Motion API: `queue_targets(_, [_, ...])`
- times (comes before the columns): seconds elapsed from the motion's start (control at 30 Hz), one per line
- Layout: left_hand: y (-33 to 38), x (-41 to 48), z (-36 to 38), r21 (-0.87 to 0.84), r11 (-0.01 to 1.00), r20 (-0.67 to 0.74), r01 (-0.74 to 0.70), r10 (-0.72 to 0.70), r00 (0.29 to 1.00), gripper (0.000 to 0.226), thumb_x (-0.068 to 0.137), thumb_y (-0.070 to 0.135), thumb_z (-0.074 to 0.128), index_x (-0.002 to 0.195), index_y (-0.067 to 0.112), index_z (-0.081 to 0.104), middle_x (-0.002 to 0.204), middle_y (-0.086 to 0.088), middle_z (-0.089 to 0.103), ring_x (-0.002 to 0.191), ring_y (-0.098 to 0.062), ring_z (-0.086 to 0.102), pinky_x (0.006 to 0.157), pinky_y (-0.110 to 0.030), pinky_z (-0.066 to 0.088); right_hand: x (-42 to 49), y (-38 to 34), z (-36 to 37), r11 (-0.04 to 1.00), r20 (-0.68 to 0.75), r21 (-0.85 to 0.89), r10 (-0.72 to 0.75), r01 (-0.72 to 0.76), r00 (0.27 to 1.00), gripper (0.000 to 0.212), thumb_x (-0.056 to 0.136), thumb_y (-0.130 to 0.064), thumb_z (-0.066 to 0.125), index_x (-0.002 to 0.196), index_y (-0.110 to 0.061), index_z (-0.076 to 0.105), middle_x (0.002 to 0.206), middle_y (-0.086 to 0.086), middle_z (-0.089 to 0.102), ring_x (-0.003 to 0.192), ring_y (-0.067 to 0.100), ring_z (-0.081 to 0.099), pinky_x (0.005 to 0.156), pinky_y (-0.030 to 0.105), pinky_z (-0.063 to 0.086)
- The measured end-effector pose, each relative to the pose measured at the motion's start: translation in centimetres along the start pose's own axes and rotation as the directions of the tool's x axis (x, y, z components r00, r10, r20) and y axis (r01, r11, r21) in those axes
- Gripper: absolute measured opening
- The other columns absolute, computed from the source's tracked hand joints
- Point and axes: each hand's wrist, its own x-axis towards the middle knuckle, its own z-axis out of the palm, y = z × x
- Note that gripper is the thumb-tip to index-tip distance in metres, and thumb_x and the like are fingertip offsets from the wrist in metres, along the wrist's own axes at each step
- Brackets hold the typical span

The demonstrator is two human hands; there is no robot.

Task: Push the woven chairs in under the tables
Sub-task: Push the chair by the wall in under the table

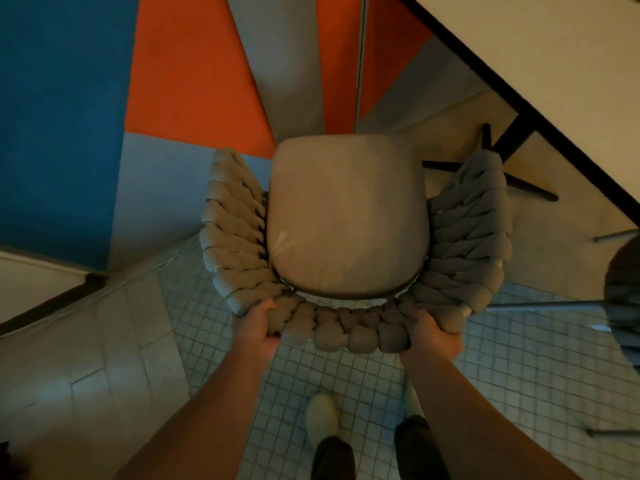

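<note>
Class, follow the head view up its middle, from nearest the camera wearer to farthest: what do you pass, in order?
Pale shoe → woven backrest → seat cushion → grey wall panel.

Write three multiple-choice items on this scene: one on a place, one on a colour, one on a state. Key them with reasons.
1. Where do the left hand and right hand grip the woven chair?
A. its front legs
B. its backrest rim
C. its front edge

2. The leftmost wall panel is:
A. green
B. yellow
C. blue

3. The chair's seat is:
A. not under the table
B. tucked fully under it
C. tipped on its side

Key:
1. B, both hands wrap the woven rim nearest the camera.
2. C, the panel is plainly blue.
3. A, the whole seat shows, with the table edge off to its right.
</note>
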Motion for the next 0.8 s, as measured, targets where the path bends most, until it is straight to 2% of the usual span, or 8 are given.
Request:
queue_targets(0.1, [0.1, 0.2, 0.4, 0.03, 0.999, 0.047, -0.012, 0.01, 0.999, 0.045, 0.092, -0.006, 0.06, 0.135, 0.009, 0.063, 0.124, -0.023, 0.069, 0.111, -0.041, 0.069, 0.072, -0.05, 0.064, -0.1, 0.2, -0.6, 0.999, -0.032, 0.035, 0.0, 0.001, 0.999, 0.047, 0.081, 0.003, 0.073, 0.123, -0.014, 0.06, 0.105, 0.007, 0.063, 0.093, 0.03, 0.065, 0.08, 0.045, 0.055])
queue_targets(0.17, [0.3, 0.3, 0.7, 0.052, 0.998, 0.075, -0.018, 0.014, 0.997, 0.045, 0.092, -0.006, 0.06, 0.135, 0.009, 0.063, 0.125, -0.023, 0.069, 0.112, -0.04, 0.069, 0.071, -0.049, 0.064, -0.1, 0.5, -0.9, 0.999, -0.049, 0.051, -0.008, 0.01, 0.999, 0.043, 0.081, 0.004, 0.072, 0.118, -0.015, 0.06, 0.107, 0.009, 0.064, 0.092, 0.03, 0.065, 0.08, 0.044, 0.054])
queue_targets(0.43, [1.4, 1.2, 2.2, 0.162, 0.987, 0.108, 0.008, -0.026, 0.994, 0.042, 0.092, -0.001, 0.065, 0.133, 0.009, 0.064, 0.125, -0.023, 0.069, 0.113, -0.041, 0.068, 0.076, -0.053, 0.061, 0.1, 1.0, -1.0, 0.993, -0.09, 0.107, -0.039, 0.049, 0.995, 0.042, 0.084, -0.004, 0.071, 0.124, -0.012, 0.06, 0.111, 0.009, 0.064, 0.093, 0.027, 0.065, 0.072, 0.035, 0.053])
queue_targets(0.5, [1.6, 0.7, 2.2, 0.193, 0.981, 0.146, 0.014, -0.043, 0.988, 0.03, 0.096, 0.001, 0.063, 0.125, 0.009, 0.066, 0.119, -0.021, 0.07, 0.11, -0.038, 0.068, 0.081, -0.052, 0.059, 0.1, 1.3, -0.9, 0.993, -0.114, 0.111, -0.027, 0.039, 0.993, 0.045, 0.081, -0.006, 0.072, 0.125, -0.015, 0.061, 0.113, 0.009, 0.066, 0.095, 0.028, 0.067, 0.077, 0.04, 0.057])
queue_targets(0.6, [2.1, -0.3, 2.3, 0.262, 0.964, 0.152, 0.04, -0.082, 0.985, 0.019, 0.099, 0.007, 0.062, 0.116, 0.011, 0.067, 0.113, -0.017, 0.072, 0.101, -0.033, 0.068, 0.076, -0.047, 0.057, 0.0, 1.1, -0.8, 0.989, -0.133, 0.145, 0.02, 0.0, 0.991, 0.044, 0.081, -0.009, 0.073, 0.121, -0.021, 0.06, 0.115, 0.006, 0.065, 0.098, 0.027, 0.066, 0.086, 0.05, 0.057])
queue_targets(0.67, [2.3, -0.3, 2.2, 0.285, 0.958, 0.131, 0.038, -0.078, 0.988, 0.03, 0.097, 0.009, 0.065, 0.127, 0.01, 0.066, 0.12, -0.019, 0.071, 0.106, -0.035, 0.069, 0.072, -0.046, 0.06, 0.0, 1.0, -0.6, 0.99, -0.137, 0.138, 0.026, -0.007, 0.99, 0.042, 0.081, -0.01, 0.074, 0.118, -0.025, 0.06, 0.113, 0.004, 0.065, 0.098, 0.027, 0.066, 0.087, 0.051, 0.057])
queue_targets(0.8, [2.6, -0.4, 1.9, 0.327, 0.945, 0.108, 0.027, -0.065, 0.992, 0.045, 0.093, 0.018, 0.073, 0.137, 0.013, 0.062, 0.128, -0.018, 0.07, 0.116, -0.037, 0.067, 0.077, -0.052, 0.061, -0.3, 0.9, -0.7, 0.992, -0.16, 0.126, 0.035, -0.014, 0.987, 0.039, 0.079, -0.013, 0.074, 0.112, -0.03, 0.059, 0.112, 0.004, 0.066, 0.101, 0.027, 0.066, 0.088, 0.054, 0.056])
